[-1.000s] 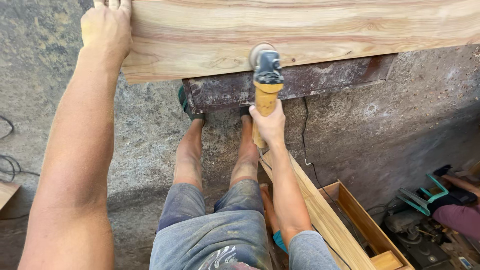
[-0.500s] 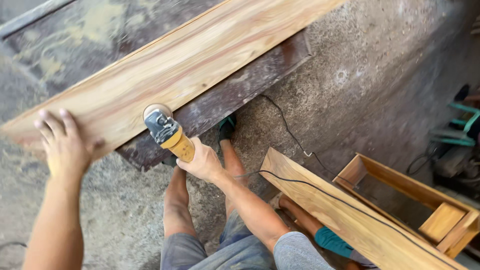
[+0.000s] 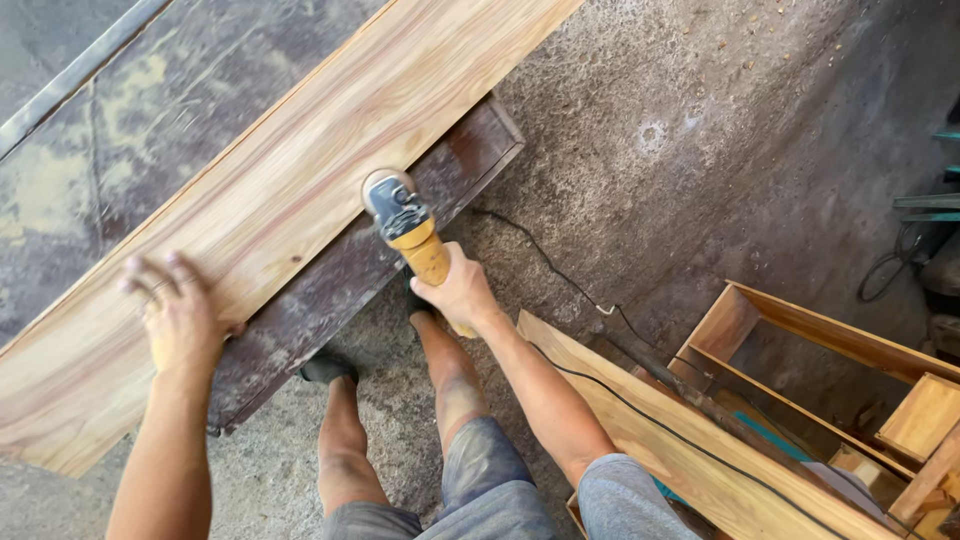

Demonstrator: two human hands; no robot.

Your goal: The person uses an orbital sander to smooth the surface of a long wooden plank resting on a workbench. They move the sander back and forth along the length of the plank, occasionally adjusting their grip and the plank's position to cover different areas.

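Note:
A long light wooden plank [image 3: 300,190] lies slanted across a dark worn workbench [image 3: 330,290]. My left hand [image 3: 180,320] presses flat on the plank near its lower left end, fingers spread. My right hand [image 3: 458,290] grips the yellow handle of an angle grinder [image 3: 405,225]. The grinder's grey head and disc rest on the plank's near edge. Its black cord [image 3: 560,275] trails off to the right over the floor.
My bare legs and dark sandals [image 3: 330,368] stand on the dusty concrete floor [image 3: 700,120]. A second plank [image 3: 660,430] and an open wooden frame [image 3: 800,340] lie at the lower right. Metal stands [image 3: 930,200] and a cable sit at the far right edge.
The view has tilted and swung, so the plank now runs more steeply. My left hand has slid a little right along the plank. The grinder stays on the plank's near edge.

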